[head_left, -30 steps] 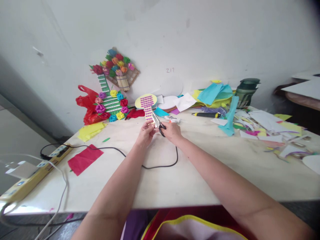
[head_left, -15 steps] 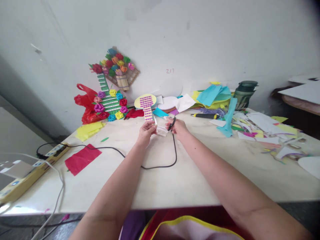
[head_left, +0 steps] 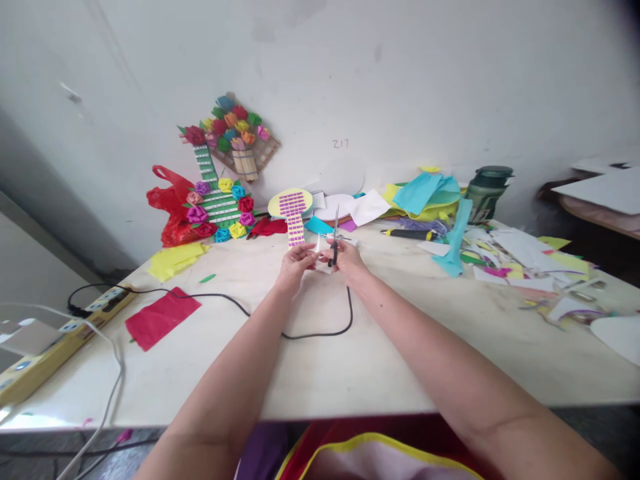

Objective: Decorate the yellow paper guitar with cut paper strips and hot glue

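Turning the scissors (head_left: 335,235) from slanting to blades-up, the right hand (head_left: 347,259) grips their handles while the left hand (head_left: 295,261) pinches a small white paper piece (head_left: 317,247) above the bench (head_left: 350,360).

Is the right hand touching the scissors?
Touching. The head view shows the right hand wrapped around the scissors' black handles, blades pointing up.

shiny metal scissors (head_left: 335,235) (black plastic handles), matt pale tabletop (head_left: 380,353).
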A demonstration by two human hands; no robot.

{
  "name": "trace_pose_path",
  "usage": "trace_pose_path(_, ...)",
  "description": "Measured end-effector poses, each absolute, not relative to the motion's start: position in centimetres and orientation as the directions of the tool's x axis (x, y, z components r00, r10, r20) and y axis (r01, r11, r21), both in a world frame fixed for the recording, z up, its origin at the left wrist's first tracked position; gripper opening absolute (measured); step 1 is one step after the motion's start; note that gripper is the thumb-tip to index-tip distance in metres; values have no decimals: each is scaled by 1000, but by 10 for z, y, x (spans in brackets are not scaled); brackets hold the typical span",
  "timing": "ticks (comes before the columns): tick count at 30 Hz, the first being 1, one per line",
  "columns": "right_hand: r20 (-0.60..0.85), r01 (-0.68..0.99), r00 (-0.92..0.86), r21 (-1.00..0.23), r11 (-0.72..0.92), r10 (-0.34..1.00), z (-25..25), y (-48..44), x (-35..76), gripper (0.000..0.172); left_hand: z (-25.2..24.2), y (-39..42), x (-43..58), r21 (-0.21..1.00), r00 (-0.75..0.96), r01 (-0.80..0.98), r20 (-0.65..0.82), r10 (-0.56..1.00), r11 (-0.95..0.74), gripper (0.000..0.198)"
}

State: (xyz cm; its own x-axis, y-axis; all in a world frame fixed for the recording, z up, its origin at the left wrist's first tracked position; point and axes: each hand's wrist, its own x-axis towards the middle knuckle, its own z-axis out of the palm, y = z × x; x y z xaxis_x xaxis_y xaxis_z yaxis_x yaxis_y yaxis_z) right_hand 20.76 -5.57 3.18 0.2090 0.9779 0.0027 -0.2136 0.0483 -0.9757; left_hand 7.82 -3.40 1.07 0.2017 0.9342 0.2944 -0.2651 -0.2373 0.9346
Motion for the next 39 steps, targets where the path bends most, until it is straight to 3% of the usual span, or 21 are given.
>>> trace_pose_path(6,41,-300,278,-946,127,960,33,-53,214,38,10,-33,75,955,348,-278,201,916,-104,28)
trace_pose_path(11,59,-276,273,-951,137,960,32,-51,217,41,8,-29,72,928,412,-373,156,898,10,25)
trace_pose_path(19,37,-237,318,-964,117,947,33,-52,215,39,6,-25,73,875,312,-484,153,938,18,24)
trace_pose_path(27,-8,-256,250,-965,59,968,32,-54,211,35,7,-22,72,896,148,-437,154,977,-75,29)
trace_pose_path(39,-2,-202,168,-979,32,986,25,-50,212,41,9,-24,70,927,104,-371,103,989,-58,31)
